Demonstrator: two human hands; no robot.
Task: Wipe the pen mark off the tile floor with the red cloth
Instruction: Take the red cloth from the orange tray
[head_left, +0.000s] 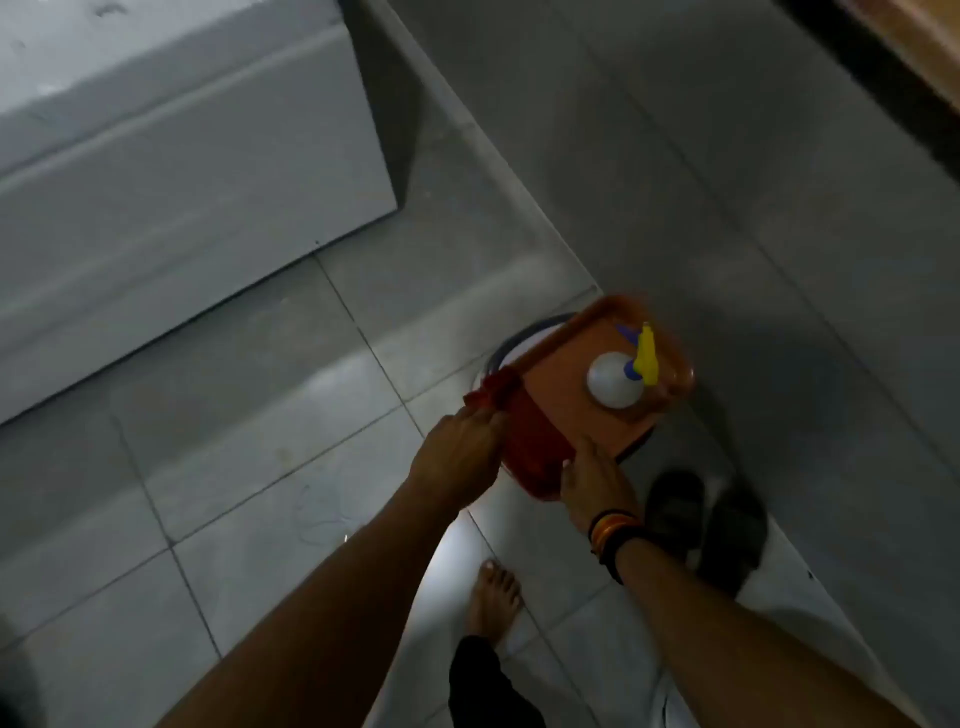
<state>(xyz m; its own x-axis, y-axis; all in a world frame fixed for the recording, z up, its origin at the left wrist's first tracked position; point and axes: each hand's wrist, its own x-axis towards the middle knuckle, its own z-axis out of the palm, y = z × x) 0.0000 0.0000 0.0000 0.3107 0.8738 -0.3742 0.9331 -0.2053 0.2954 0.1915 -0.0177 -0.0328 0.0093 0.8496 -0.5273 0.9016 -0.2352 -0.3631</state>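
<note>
The red cloth (525, 432) lies over the left side of an orange tray (563, 400), one end bunched past the tray's rim. My left hand (461, 457) closes on the cloth at that left rim. My right hand (592, 488), with bangles at the wrist, grips the tray's near corner. A white spray bottle (614, 380) with a yellow trigger stands upright on the tray. A faint scribbled pen mark (318, 513) shows on the pale tile floor (249, 545), left of my left forearm.
Under the tray is a round white thing with a dark rim (511, 345). A pair of dark sandals (706, 519) lies right of my hands. My bare foot (491, 597) stands below. A large white unit (182, 171) fills the upper left; a grey wall (753, 182) runs along the right.
</note>
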